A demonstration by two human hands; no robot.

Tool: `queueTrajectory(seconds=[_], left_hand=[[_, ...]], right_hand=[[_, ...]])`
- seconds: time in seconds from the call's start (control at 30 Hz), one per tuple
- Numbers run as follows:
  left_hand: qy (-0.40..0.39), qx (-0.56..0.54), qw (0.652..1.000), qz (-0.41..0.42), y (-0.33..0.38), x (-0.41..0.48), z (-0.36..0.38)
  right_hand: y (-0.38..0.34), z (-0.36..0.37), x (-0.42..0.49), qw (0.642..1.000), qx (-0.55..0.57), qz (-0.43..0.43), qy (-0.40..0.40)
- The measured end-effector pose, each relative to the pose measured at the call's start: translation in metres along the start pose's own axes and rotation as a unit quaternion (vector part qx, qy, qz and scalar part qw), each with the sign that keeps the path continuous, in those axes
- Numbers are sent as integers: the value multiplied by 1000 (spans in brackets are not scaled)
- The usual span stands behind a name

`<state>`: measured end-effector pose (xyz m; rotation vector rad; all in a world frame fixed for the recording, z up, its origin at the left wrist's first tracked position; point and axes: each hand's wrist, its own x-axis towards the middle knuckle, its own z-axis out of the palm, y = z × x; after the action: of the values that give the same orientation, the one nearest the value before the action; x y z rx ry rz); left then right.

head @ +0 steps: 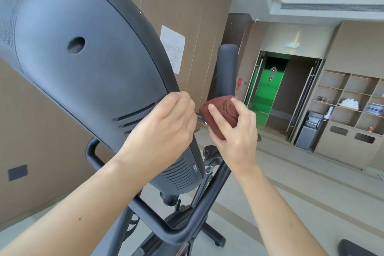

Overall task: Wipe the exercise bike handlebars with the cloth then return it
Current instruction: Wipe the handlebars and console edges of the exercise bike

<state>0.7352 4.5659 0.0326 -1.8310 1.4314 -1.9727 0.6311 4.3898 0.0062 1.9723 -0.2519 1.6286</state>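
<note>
Black tubing of the handlebar (176, 233) crosses nearest, bare of either hand. Above it the right hand (234, 129) curls its fingers around a bunched brown cloth (221, 113), soft and light, best gripped as a wad; the left hand (164, 122) pinches the console (83, 58) edge. Beyond the cloth an upright padded grip (227, 68) rises.

A single wide-angle view from the person's head looks forward and slightly down, tilted. It sits very close to the back of the bike's console (87, 64), which fills the left half. Both forearms reach in from the bottom edge. The far wall shelves (351, 102) curve at the right edge.
</note>
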Motion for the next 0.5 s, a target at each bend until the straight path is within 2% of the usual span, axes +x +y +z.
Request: queueTrajectory(seconds=[0.13, 0.27, 0.37, 0.43, 0.5], left_hand=[[-3, 5, 1000, 0, -1, 0, -3], [-10, 6, 1000, -6, -1, -1, -5], [-18, -9, 999, -27, 0, -1, -7], [-19, -22, 999, -40, 2, 0, -7], [-16, -29, 998, -51, 4, 0, -7]], right_hand=[[3, -17, 4, 999, 46, -10, -20], [-1, -24, 73, 988, 102, 83, 81], [-3, -16, 104, 980, 132, 134, 67], [-3, -11, 95, 981, 142, 118, 54], [1, -8, 71, 989, 126, 67, 45]])
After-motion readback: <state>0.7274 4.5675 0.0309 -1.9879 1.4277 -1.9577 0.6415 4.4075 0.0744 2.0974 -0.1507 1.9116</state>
